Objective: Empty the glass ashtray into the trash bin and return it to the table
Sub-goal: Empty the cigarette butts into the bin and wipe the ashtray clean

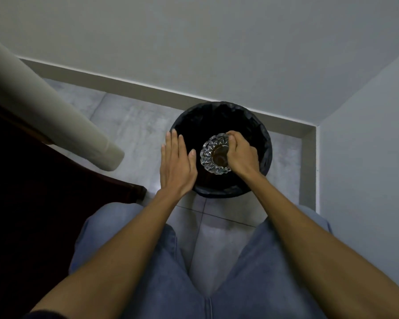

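my right hand (241, 155) gripping glass ashtray (214, 154) over trash bin (220, 111) (black liner), my left hand (177, 162) hovering flat, fingers spread, at bin's left rim

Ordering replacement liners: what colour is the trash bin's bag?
Black, as the head view shows: the bag lines the trash bin.

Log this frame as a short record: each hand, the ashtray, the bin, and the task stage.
right hand: closed on the ashtray's right rim, holding it over the bin
left hand: open, flat, empty, beside the ashtray at the bin's left edge
ashtray: cut glass, tilted, brownish patch at its centre
bin: round, black liner, on the floor in the wall corner
stage: ashtray at the bin; not yet back on a table
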Motion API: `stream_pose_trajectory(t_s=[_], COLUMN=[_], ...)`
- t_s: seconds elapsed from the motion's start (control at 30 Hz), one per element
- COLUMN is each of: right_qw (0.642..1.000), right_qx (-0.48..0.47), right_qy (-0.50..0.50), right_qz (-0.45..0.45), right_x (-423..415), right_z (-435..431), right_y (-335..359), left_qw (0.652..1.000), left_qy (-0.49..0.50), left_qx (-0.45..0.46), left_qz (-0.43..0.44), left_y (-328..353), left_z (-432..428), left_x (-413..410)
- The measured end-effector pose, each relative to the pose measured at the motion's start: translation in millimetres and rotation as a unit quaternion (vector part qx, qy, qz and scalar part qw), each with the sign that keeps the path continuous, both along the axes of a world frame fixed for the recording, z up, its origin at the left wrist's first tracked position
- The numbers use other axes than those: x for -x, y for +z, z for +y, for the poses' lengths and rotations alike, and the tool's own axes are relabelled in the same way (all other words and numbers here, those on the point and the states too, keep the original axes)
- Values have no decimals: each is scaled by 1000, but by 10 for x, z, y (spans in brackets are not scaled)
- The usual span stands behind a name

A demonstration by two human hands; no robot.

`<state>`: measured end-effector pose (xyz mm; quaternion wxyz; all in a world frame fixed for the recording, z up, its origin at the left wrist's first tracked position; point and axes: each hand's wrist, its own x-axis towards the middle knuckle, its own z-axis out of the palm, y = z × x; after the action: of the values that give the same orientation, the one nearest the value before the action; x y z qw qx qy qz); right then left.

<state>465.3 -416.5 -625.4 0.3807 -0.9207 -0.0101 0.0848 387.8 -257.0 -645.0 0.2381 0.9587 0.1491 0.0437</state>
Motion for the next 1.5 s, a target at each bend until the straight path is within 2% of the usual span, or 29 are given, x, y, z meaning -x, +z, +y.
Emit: stream_pose_trajectory(t_s=[0.27, 0.33, 0.43, 0.57, 0.67, 0.73, 0.97, 1.07, 1.17, 1.3, 1.4, 1.5], right_qw=[991, 993, 999, 993, 962, 939, 898, 895, 913, 950, 984, 994], right_qx=[88, 80, 19, -66, -164, -201, -214, -203, -167, -138, -76, -36], right_qy=[73, 72, 27, -47, -109, -135, -116, -85, -57, -31, 12, 64], right_qz=[-65, -52, -18, 84, 190, 245, 365, 388, 368, 279, 160, 81], right_x=[-109, -135, -164, -159, -190, -210, -187, -171, -201, -232, -142, -31], right_z=[150, 173, 187, 197, 185, 165, 64, 42, -2, -6, 57, 69], right_y=[110, 107, 87, 127, 153, 177, 272, 312, 290, 161, 138, 68], left_qw=[999, 999, 996, 992, 984, 982, 974, 972, 968, 958, 954, 953], left_qy=[10, 2, -38, -82, -101, -125, -135, -133, -130, -77, -26, 24], left_qx=[-22, -28, -34, 46, 115, 115, 115, 122, 145, 225, 273, 295], left_qz=[-30, -44, -70, -82, -87, -86, -138, -147, -158, -162, -124, -66], left_y=[-88, -72, -55, 0, 48, 60, 53, 59, 65, 141, 172, 183], left_z=[-24, -29, -24, -12, -30, -44, -60, -88, -135, -147, -119, -59], left_x=[-48, -40, -41, -17, 10, 13, -48, -70, -82, -99, -130, -192])
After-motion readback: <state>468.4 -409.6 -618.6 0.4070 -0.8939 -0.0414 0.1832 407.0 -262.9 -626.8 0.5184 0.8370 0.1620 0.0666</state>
